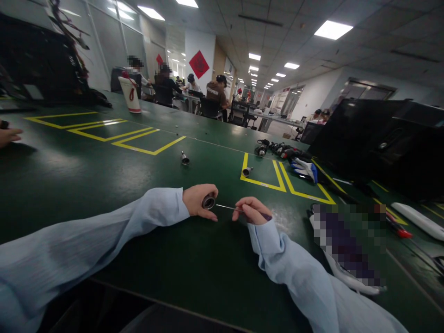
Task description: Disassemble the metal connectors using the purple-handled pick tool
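My left hand [198, 201] is closed around a round, hollow metal fitting [208, 202], its open end facing the camera. My right hand [254, 210] grips a thin tool that looks like a slim screwdriver [226, 206]; a dark handle end shows by the palm. The bare metal shaft points left, its tip close to the fitting's rim, and I cannot tell whether they touch. Beyond my hands, a similar small metal fitting [185, 159] rests on the green table [208, 268]. Another metal fitting [247, 172] lies inside a yellow-taped outline.
A pixelated flat object [347, 249] lies to the right. Gloves [305, 169], dark cabled parts [277, 149] and a large black case [381, 138] stand farther back. A white cup [131, 95] is at the far left. Another person's hand [9, 136] shows at the left edge.
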Demonstrator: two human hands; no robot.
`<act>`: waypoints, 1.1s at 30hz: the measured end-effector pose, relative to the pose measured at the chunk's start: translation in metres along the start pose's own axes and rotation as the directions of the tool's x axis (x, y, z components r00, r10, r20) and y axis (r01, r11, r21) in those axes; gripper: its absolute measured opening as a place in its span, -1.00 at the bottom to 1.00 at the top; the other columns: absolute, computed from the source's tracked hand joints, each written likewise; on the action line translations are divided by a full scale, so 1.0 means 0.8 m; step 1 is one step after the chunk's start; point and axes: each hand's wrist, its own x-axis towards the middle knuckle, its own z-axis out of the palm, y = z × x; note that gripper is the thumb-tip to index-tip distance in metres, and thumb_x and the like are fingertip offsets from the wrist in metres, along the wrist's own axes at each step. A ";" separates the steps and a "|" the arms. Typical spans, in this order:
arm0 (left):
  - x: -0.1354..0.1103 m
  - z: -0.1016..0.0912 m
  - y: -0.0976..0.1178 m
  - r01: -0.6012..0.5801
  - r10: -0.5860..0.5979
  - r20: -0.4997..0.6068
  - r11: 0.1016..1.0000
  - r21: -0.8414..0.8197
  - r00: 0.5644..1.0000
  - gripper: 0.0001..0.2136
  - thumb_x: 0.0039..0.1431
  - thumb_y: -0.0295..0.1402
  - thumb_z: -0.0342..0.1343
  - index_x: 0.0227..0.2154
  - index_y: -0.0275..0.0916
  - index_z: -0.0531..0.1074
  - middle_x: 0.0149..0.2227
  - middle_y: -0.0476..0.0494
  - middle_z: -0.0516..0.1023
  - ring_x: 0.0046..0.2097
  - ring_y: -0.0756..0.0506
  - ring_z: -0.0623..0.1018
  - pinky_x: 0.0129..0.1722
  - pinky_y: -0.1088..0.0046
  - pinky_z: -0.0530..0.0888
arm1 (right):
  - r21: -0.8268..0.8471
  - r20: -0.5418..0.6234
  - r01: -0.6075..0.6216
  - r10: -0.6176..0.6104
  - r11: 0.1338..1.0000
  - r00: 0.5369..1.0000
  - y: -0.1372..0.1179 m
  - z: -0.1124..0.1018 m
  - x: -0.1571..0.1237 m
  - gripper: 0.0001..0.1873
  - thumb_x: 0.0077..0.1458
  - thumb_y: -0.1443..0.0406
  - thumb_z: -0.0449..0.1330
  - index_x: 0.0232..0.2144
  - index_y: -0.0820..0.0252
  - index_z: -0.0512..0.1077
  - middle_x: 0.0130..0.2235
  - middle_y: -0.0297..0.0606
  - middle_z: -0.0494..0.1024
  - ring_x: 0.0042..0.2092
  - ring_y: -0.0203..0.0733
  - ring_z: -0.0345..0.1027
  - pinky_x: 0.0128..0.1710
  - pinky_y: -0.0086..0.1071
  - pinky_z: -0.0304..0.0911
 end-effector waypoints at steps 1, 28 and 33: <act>0.003 0.002 -0.001 -0.029 0.029 0.004 0.999 -0.016 1.000 -0.54 -0.34 -0.05 0.25 -0.47 -0.27 0.25 -0.48 0.03 0.29 -0.46 0.03 0.29 -0.49 0.54 0.22 | -0.027 0.004 0.012 -0.012 1.000 1.000 0.001 0.003 0.000 -0.90 -0.07 0.26 0.14 -0.49 0.19 0.40 -0.62 -0.36 0.49 -0.55 -0.29 0.33 -0.47 -0.39 0.19; 0.021 0.021 0.011 -0.050 0.047 -0.168 0.999 -0.015 0.985 -0.82 -0.04 -0.30 0.04 -0.60 -0.29 0.24 -0.59 0.02 0.28 -0.53 0.05 0.30 -0.52 0.56 0.23 | 0.176 0.009 -0.178 0.179 0.968 0.984 0.013 0.005 0.009 -0.77 -0.12 0.15 0.25 -0.54 0.21 0.39 -0.50 -0.33 0.56 -0.43 -0.30 0.43 -0.50 -0.48 0.30; 0.020 0.018 0.013 -0.032 0.047 -0.141 0.993 0.110 0.989 -0.82 0.00 -0.29 0.02 -0.59 -0.28 0.24 -0.57 0.02 0.27 -0.51 0.04 0.29 -0.52 0.55 0.22 | 0.063 -0.023 -0.166 0.168 0.984 0.986 0.012 0.007 0.008 -0.77 -0.10 0.16 0.22 -0.55 0.22 0.39 -0.50 -0.31 0.54 -0.43 -0.30 0.42 -0.52 -0.48 0.29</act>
